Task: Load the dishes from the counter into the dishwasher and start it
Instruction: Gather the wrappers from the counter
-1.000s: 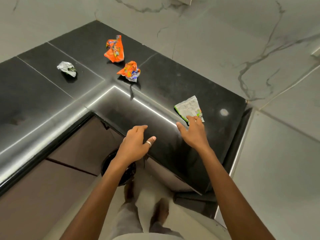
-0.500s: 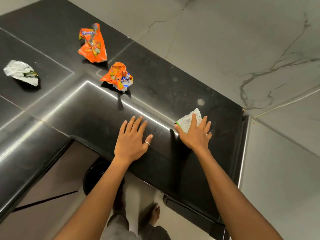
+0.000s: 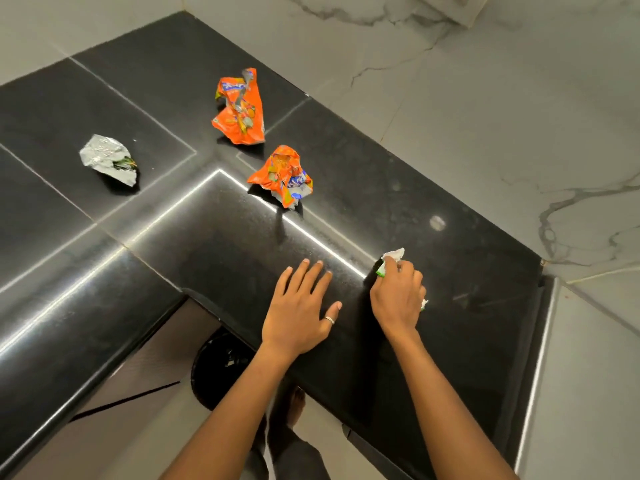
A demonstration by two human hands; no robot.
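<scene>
Left hand lay flat on the black counter, fingers straight and spread, a ring on the thumb, holding nothing. Right hand, just beside it, had its fingers curled round a white-and-green wrapper, scrunching it against the stone, with a corner poking out past the knuckles.

And the dishes? None to be seen on that counter, and no dishwasher in sight either. What lay beyond the hands was litter. A crumpled orange wrapper sat a little ahead of the left fingertips, and a second orange packet lay farther out behind it. A silver foil wrapper was well off to the left. Below the left wrist, under the counter's edge, a dark round bin stood on the floor.

So the step in hand looked like clearing rubbish, not loading; by my reckoning the stated task hadn't begun. The next move seemed to call for lifting that balled wrapper clear of the stone. It would then go back and down past the left forearm to the bin. The grip would need to hold firm, since light paper springs open. After that, the near orange wrapper was the easiest reach for either hand.
</scene>
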